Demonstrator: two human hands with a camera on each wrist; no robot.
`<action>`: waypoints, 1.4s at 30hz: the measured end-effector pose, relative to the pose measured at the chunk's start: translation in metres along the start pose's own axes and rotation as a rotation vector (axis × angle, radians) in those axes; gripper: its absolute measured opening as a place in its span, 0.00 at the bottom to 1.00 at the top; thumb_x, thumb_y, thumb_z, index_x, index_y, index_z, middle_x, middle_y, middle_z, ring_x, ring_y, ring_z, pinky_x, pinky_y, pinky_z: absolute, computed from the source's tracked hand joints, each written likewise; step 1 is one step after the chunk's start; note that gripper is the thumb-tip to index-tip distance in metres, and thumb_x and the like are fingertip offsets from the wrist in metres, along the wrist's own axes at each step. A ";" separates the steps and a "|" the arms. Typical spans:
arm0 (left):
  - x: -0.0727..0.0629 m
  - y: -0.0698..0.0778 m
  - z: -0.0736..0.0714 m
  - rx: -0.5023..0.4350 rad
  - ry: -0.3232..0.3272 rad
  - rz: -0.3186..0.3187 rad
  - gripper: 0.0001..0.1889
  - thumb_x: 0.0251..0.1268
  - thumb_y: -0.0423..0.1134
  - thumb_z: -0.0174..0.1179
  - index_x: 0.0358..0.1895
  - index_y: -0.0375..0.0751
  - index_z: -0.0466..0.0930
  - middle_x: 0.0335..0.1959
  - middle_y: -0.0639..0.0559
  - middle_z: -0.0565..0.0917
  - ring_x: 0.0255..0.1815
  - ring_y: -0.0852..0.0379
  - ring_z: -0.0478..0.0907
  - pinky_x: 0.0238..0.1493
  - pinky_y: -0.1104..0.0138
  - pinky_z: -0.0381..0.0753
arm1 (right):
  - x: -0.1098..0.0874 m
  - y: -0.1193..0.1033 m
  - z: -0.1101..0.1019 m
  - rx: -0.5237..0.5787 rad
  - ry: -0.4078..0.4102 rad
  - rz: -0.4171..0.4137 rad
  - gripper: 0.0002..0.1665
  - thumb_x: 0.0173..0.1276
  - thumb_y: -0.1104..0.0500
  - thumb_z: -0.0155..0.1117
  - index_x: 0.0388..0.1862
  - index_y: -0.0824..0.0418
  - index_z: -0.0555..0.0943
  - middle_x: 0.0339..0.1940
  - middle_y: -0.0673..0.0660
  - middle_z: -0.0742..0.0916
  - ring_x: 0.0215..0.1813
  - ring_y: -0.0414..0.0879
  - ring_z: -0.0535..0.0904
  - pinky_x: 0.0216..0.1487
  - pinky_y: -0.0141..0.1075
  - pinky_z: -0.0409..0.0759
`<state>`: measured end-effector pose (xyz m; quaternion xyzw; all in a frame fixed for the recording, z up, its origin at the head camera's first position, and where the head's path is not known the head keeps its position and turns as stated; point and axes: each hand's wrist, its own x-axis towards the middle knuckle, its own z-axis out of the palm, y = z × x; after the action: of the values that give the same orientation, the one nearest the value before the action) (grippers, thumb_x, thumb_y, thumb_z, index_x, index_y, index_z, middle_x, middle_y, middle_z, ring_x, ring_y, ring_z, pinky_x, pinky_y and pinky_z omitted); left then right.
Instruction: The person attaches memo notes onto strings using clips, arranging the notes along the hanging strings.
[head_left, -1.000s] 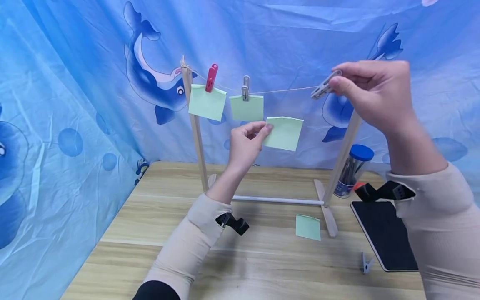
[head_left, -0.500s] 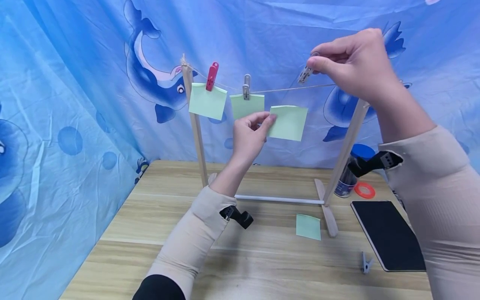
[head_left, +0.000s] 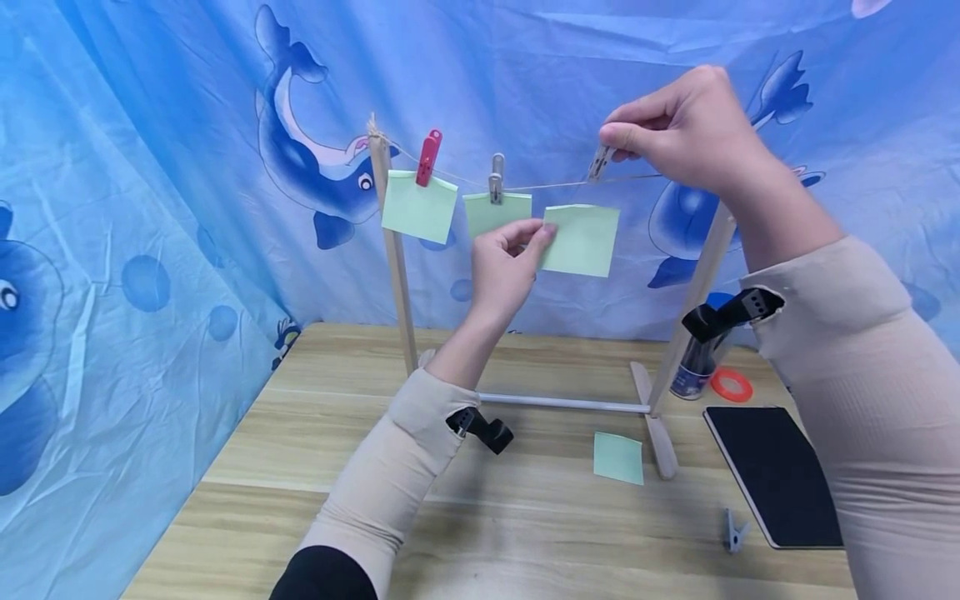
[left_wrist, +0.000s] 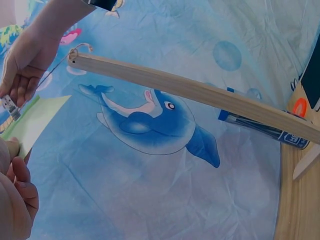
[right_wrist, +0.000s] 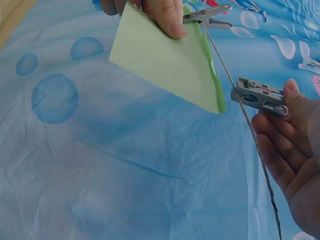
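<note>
My left hand (head_left: 504,273) pinches a pale green sticky note (head_left: 581,242) by its left edge, just below the string (head_left: 558,186). My right hand (head_left: 684,129) pinches a grey clothespin (right_wrist: 261,96) above the note. The pin's tip is at the string in the right wrist view; whether it bites the string I cannot tell. Farther left on the line, a red clothespin (head_left: 428,158) holds one green note (head_left: 418,208). Beside it, another grey clothespin (head_left: 497,180) holds a second note (head_left: 491,213), partly behind my left hand.
Wooden posts (head_left: 398,275) carry the string, with a white rod (head_left: 562,403) between their feet. On the table (head_left: 315,433) lie a loose green note (head_left: 618,458), a blue-grey clothespin (head_left: 734,531), a black notebook (head_left: 776,475) and an orange ring (head_left: 731,385). A jar (head_left: 693,371) stands behind.
My right hand has come left with its clothespin, rising and then lowering to the string. My left hand has lifted its note slightly up and right, closer to the line.
</note>
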<state>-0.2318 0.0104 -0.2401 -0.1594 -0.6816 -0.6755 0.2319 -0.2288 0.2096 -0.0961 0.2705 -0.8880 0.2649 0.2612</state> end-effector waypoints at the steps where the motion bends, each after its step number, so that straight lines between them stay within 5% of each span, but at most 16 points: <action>1: 0.000 0.000 0.000 0.001 0.001 0.000 0.10 0.67 0.40 0.70 0.43 0.36 0.90 0.29 0.51 0.87 0.25 0.62 0.75 0.25 0.72 0.75 | 0.001 0.000 0.000 0.005 -0.004 0.002 0.16 0.72 0.51 0.67 0.49 0.60 0.90 0.37 0.58 0.91 0.34 0.27 0.82 0.39 0.20 0.79; 9: 0.004 0.002 0.002 0.010 0.005 0.019 0.10 0.67 0.40 0.70 0.43 0.35 0.90 0.29 0.49 0.87 0.26 0.62 0.75 0.28 0.73 0.75 | 0.003 -0.001 0.003 -0.005 -0.040 -0.013 0.16 0.72 0.52 0.67 0.48 0.62 0.90 0.40 0.65 0.90 0.31 0.23 0.81 0.37 0.19 0.80; 31: 0.008 0.010 0.002 -0.016 0.015 0.054 0.12 0.67 0.40 0.69 0.43 0.33 0.89 0.29 0.48 0.88 0.24 0.63 0.76 0.25 0.72 0.76 | 0.001 -0.008 0.006 -0.086 -0.134 -0.101 0.16 0.74 0.52 0.65 0.49 0.61 0.90 0.40 0.60 0.91 0.31 0.21 0.79 0.33 0.19 0.75; 42: 0.007 0.008 0.002 -0.030 -0.007 0.022 0.12 0.67 0.41 0.69 0.43 0.34 0.89 0.27 0.50 0.86 0.23 0.61 0.75 0.24 0.72 0.75 | 0.000 -0.007 0.007 -0.069 -0.191 -0.093 0.17 0.74 0.51 0.65 0.50 0.62 0.89 0.41 0.60 0.91 0.33 0.25 0.82 0.35 0.19 0.76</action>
<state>-0.2338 0.0119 -0.2297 -0.1728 -0.6704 -0.6825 0.2343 -0.2271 0.1997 -0.0988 0.3263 -0.9039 0.1946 0.1964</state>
